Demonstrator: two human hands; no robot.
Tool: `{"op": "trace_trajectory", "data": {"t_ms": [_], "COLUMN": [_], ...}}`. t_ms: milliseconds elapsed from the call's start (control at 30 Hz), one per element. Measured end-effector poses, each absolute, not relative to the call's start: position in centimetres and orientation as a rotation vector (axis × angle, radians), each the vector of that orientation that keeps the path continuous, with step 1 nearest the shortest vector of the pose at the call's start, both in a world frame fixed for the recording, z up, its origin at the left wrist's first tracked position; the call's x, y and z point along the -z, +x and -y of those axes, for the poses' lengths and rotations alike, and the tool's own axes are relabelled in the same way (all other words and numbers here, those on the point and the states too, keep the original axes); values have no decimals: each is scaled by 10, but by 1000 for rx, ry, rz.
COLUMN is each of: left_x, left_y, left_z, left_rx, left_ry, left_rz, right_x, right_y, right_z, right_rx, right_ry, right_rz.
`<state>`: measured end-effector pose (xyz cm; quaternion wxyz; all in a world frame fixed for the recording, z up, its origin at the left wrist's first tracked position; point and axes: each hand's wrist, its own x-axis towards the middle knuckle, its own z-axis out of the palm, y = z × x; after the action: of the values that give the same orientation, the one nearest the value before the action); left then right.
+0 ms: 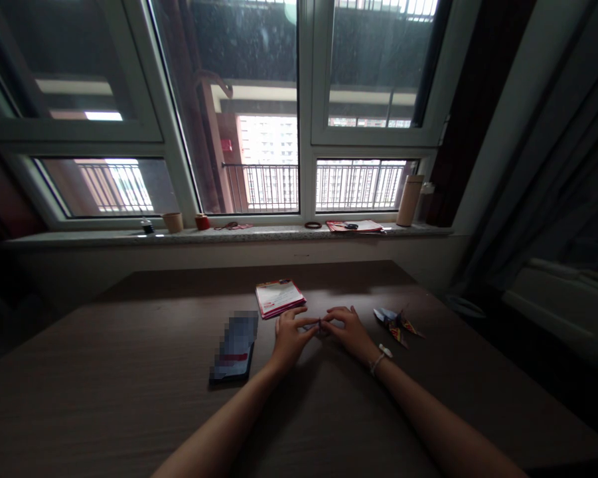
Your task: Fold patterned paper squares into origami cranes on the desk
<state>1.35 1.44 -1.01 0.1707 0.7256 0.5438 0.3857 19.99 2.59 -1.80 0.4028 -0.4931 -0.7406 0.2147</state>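
Above the dark table, my left hand (289, 338) pinches one end of a small folded piece of paper (311, 326) between thumb and fingers. My right hand (349, 332) grips the other end, its fingertips nearly meeting those of the left. Most of the piece is hidden by the fingers, so its exact shape cannot be made out. Right of my right hand lies a patterned folded-paper figure (397, 325) with pointed tips. Just beyond my left hand rests a stack of square paper sheets (279, 297) with red edges. A smartphone (236, 348) lies left of my left hand.
The wooden table (119, 372) reaches toward a windowsill (279, 235). On the sill stand a paper cup (172, 222), a red spool (202, 222), a tape roll (313, 226), scissors (350, 226) on papers, and a tall beige bottle (409, 201). A curtain (532, 146) hangs at right.
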Motion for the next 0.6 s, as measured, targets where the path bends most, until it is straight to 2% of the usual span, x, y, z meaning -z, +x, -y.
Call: {"op": "trace_trajectory", "data": {"t_ms": [600], "left_x": [11], "left_y": [16], "left_z": [-15], "left_rx": [-1191], "left_ry": [2057], "left_rz": [-1439], "right_x": [26], "right_y": [197], "right_z": [-34], "right_rx": [-696], "right_ry": [-1081], "right_rz": [1747]}}
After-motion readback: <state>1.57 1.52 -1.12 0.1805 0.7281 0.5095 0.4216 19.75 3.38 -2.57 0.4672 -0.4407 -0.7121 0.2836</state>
